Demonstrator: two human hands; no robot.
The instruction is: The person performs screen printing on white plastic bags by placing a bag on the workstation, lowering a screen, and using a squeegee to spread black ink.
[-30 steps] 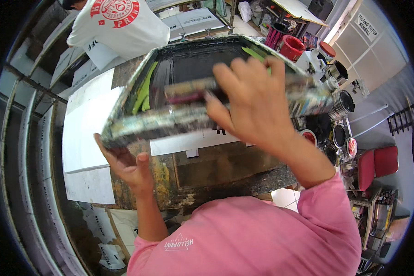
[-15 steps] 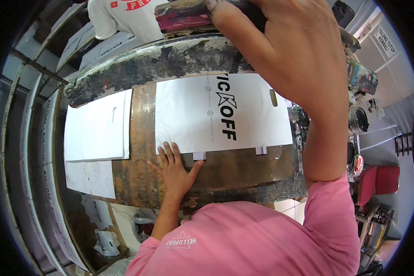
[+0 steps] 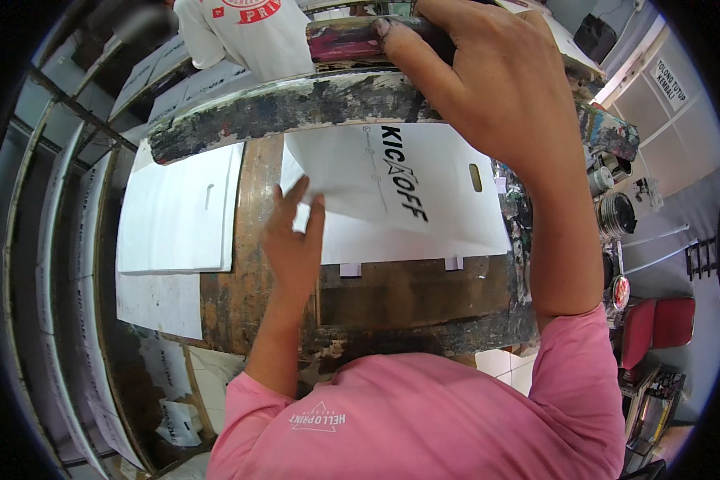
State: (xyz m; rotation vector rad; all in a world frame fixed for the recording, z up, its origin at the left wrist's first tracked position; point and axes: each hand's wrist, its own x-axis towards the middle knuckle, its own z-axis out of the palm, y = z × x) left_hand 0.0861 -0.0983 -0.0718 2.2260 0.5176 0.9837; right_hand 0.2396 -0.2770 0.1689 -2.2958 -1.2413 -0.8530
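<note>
My left hand (image 3: pixel 292 232) pinches the left part of a white plastic bag (image 3: pixel 456 232) between thumb and fingers, slightly smeared by motion. That side of the bag curls up off the board, while its right end, with a cut-out handle slot, lies flat. Black lettering runs across the bag. High at the upper right, my right hand (image 3: pixel 496 88) is closed round a paint-stained wooden bar that looks like a squeegee (image 3: pixel 344 42). Below it, the thick stained edge of a screen frame (image 3: pixel 288 108) is raised above the worn wooden board (image 3: pixel 408 300).
A stack of white bags (image 3: pixel 172 216) lies left of the board. Small pale tabs (image 3: pixel 350 270) sit along the bag's near edge. Racks with printed sheets (image 3: pixel 96 280) line the left. A person in a white shirt (image 3: pixel 256 40) is beyond. Cans (image 3: pixel 616 214) and a red chair (image 3: pixel 656 328) stand right.
My left hand has gone from lying spread at the bag's near left corner to lifting the bag's left side. My right hand still holds the squeegee up.
</note>
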